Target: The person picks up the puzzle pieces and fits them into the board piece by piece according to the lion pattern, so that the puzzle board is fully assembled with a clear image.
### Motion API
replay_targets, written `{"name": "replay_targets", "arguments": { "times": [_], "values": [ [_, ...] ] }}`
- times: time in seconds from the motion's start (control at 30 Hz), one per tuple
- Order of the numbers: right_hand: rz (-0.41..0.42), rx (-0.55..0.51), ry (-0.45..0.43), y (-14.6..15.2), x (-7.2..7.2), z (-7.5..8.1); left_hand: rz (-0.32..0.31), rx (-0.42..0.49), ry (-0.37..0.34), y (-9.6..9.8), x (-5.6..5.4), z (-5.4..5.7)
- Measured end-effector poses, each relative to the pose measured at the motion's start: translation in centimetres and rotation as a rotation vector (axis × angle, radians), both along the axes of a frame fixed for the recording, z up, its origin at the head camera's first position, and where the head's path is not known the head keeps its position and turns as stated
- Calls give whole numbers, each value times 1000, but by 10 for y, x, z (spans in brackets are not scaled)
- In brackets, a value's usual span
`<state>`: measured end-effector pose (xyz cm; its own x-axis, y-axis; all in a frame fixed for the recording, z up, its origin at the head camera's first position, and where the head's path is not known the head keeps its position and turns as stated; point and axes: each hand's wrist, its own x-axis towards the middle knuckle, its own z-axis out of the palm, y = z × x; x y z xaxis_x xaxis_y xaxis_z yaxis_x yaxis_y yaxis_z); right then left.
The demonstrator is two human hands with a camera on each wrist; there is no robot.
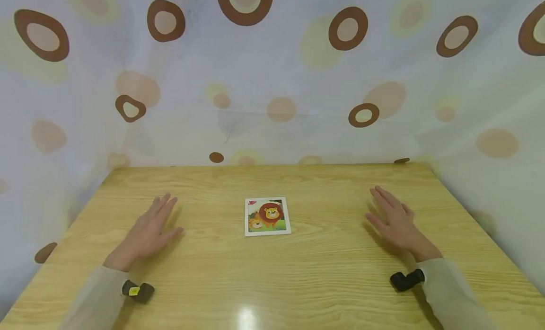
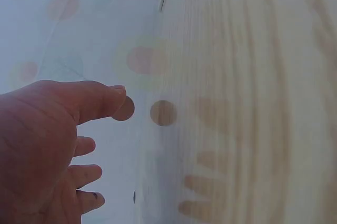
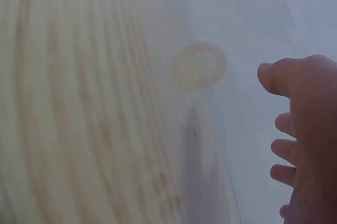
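Observation:
A square picture puzzle or tile [image 1: 268,216] with a white border lies flat on the table, showing a big lion and a smaller one. To its left is my left hand [image 1: 149,230], fingers extended and thumb spread, holding nothing. My right hand [image 1: 395,226] is on the other side, also with extended fingers and nothing in it. Both hands are apart from the picture. In the left wrist view the left hand [image 2: 42,145] shows its thumb and several fingers. The right wrist view catches the right hand [image 3: 310,134] at its right edge.
The wood-grain table [image 1: 272,282] reaches back to a pale curtain [image 1: 255,74] printed with brown and peach ovals, which also runs along both sides. Each wrist wears a small black camera, one on the left [image 1: 138,291] and one on the right [image 1: 407,280].

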<state>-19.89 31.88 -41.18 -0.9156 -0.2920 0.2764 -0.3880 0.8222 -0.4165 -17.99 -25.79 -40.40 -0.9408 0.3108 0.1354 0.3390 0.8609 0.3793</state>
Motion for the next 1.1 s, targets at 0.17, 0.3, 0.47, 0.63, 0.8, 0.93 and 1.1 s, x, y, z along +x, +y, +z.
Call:
{"name": "replay_targets", "arguments": {
  "times": [0.17, 0.3, 0.47, 0.63, 0.8, 0.93, 1.1],
  "values": [
    [25, -28, -39, -7, -2, 1, -24, 99, -43, 5, -1, -3],
    [21, -61, -58, -11, -1, -3, -69, 150, -47, 14, -3, -4],
    [25, -104, -59, -21, -3, -3, -92, 171, -43, 22, -5, -4],
    [42, -139, -64, -31, -7, -3, -97, 188, -50, 27, -10, -5],
    [64, -163, -92, -42, -12, -5, -121, 218, -53, 36, -15, -6],
    [87, -166, -95, -51, -14, -4, -152, 225, -46, 45, -19, -9],
    [137, -209, -90, -62, -18, 0, -166, 239, -43, 54, -23, -13]
  ]
}}
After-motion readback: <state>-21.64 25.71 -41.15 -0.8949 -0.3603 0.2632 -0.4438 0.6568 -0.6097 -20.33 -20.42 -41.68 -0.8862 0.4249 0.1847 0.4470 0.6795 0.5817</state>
